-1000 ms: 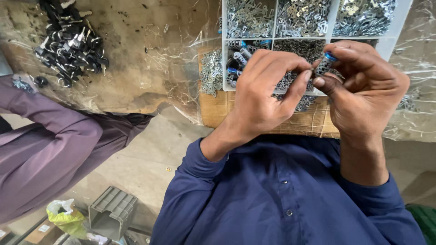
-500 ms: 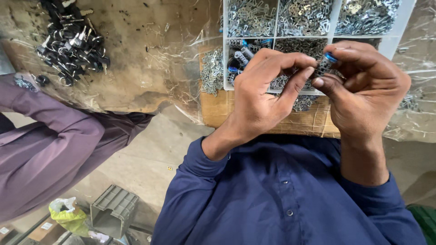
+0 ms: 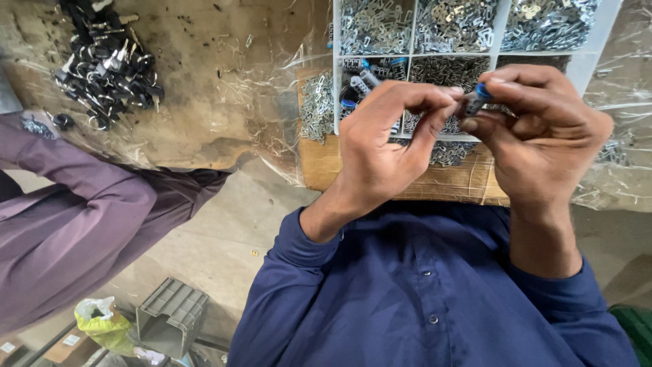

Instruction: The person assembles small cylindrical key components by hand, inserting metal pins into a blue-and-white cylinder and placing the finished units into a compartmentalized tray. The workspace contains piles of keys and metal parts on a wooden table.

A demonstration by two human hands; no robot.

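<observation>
A small blue-capped part (image 3: 477,97) is pinched between the fingertips of both hands, which are brought together just above the near edge of the white compartment tray (image 3: 591,51). The right hand (image 3: 543,143) is closed around the part from the right, thumb and forefinger clamped on its blue end, while the left hand (image 3: 384,146) is curled in from the left, its thumb and forefinger pressed to the part's other end. The part's long axis appears to run roughly from hand to hand, slightly tilted, though most of it is hidden by the fingers. Neither hand is clearly nearer: the part sits at the meeting point of the two. Just beyond the hands, the tray's compartments are filled with small silvery metal pieces (image 3: 445,24); more blue-capped parts (image 3: 360,85) are seen in the compartment just beyond the left hand's knuckles. Well off to the left of the hands, a heap of dark keys and rings (image 3: 109,64) lies on the plastic-covered counter (image 3: 204,88). A purple sleeve (image 3: 75,204) of another person is seen far left.
</observation>
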